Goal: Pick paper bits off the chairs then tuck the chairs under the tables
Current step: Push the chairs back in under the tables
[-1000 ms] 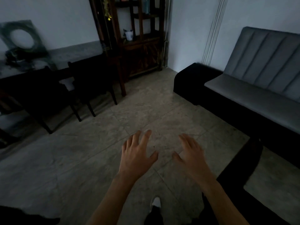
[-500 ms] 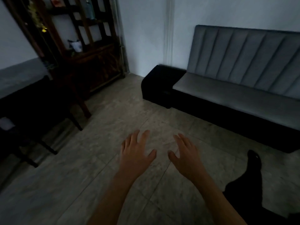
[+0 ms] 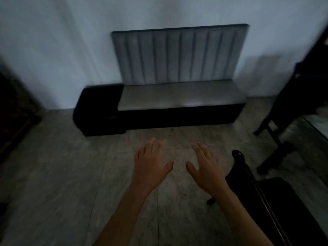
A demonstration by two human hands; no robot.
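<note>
The room is dim. My left hand (image 3: 150, 164) and my right hand (image 3: 205, 166) hover palm-down over the floor in front of me, fingers spread, holding nothing. A black chair (image 3: 266, 197) stands at the lower right, its back rail just right of my right wrist. A second dark chair (image 3: 291, 103) stands at the right edge, beside what looks like a glass-topped table (image 3: 317, 125). No paper bits are visible on either chair in this light.
A grey padded bench sofa (image 3: 181, 96) with a black base stands against the white wall ahead. Dark wooden furniture (image 3: 14, 118) sits at the left edge. Grey tiled floor (image 3: 62, 174) stretches between me and the sofa.
The view has swung to the right: the table, chairs and wooden shelf on the left have left the frame, the sofa is now centred, and dark chairs appear on the right. Both hands stay open.
</note>
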